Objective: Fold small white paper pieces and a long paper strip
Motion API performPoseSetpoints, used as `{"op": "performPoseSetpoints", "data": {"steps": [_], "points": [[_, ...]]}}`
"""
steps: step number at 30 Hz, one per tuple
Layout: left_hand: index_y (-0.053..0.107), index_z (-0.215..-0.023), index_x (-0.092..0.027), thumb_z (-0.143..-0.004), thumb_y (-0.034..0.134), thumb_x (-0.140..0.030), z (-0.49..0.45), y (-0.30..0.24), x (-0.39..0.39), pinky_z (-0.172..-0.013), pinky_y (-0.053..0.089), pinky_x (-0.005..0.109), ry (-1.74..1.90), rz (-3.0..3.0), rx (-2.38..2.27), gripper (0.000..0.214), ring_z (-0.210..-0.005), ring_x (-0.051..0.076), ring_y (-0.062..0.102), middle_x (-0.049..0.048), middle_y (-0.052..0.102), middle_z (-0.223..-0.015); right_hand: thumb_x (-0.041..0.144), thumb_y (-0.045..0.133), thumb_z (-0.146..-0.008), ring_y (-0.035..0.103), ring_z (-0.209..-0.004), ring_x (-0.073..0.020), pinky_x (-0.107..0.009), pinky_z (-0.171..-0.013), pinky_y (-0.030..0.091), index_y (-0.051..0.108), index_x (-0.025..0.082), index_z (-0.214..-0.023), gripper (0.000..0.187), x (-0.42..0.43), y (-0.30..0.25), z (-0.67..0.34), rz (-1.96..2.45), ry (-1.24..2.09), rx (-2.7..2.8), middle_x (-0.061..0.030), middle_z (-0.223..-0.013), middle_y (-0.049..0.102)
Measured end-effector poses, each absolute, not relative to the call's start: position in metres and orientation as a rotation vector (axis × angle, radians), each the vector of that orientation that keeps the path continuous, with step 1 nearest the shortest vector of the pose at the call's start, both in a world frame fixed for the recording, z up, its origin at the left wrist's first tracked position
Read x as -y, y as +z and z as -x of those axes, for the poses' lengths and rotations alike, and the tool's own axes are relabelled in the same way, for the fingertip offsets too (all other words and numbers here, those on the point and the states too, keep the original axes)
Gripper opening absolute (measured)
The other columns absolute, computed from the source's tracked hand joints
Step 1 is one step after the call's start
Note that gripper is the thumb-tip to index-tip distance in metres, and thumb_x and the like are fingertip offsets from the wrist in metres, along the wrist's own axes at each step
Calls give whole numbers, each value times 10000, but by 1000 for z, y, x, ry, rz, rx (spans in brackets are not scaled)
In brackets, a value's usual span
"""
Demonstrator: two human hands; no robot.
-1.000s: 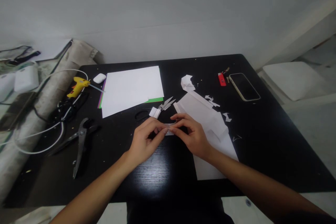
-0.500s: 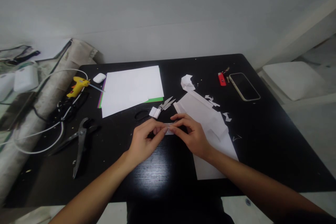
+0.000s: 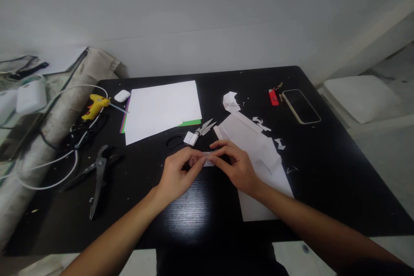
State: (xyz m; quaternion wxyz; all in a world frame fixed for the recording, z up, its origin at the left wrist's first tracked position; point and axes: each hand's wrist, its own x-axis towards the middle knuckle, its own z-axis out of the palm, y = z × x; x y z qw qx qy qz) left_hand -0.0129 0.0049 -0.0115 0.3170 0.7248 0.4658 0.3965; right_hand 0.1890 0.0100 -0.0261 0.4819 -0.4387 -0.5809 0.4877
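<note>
Between my two hands is a small piece of white paper [image 3: 208, 163], held low over the black table. My left hand [image 3: 178, 171] pinches its left side with thumb and fingers. On the opposite side my right hand [image 3: 235, 164] grips it the same way, and the fingertips of both hands nearly meet. Fingers hide much of the paper, so its folds are hard to make out. Just beyond my hands lie scissors [image 3: 206, 127] with a small folded white paper [image 3: 190, 138] over their handles. Cut white sheets [image 3: 255, 151] lie beside and under my right forearm.
On the black table [image 3: 326, 181], white paper [image 3: 163, 105] covers coloured sheets at back left. A yellow glue gun [image 3: 97, 105], a white earbud case [image 3: 122, 96] and pliers [image 3: 101, 168] lie left. Crumpled paper [image 3: 230, 101], a red lighter [image 3: 273, 97] and a phone [image 3: 301, 107] lie right.
</note>
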Motion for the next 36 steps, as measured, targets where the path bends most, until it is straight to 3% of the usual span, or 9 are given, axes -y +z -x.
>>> {"op": "performPoseSetpoints", "data": {"steps": [28, 36], "points": [[777, -1029, -192, -989, 672, -253, 13, -11, -5, -596, 474, 223, 1054, -1912, -1216, 128, -612, 107, 584, 3, 704, -749, 338, 787, -907, 702, -1048, -241, -443, -995, 548, 799, 263, -887, 79, -10, -27, -189, 1081, 1193, 1418, -62, -1074, 735], [769, -967, -180, -979, 680, -265, 12, -11, -4, -586, 475, 230, 1034, -1897, -1238, 123, -602, 113, 582, 8, 698, -729, 336, 790, -900, 704, -1041, -243, -443, -982, 553, 796, 268, -882, 70, -10, -26, -188, 1083, 1175, 1425, -61, -1069, 738]]}}
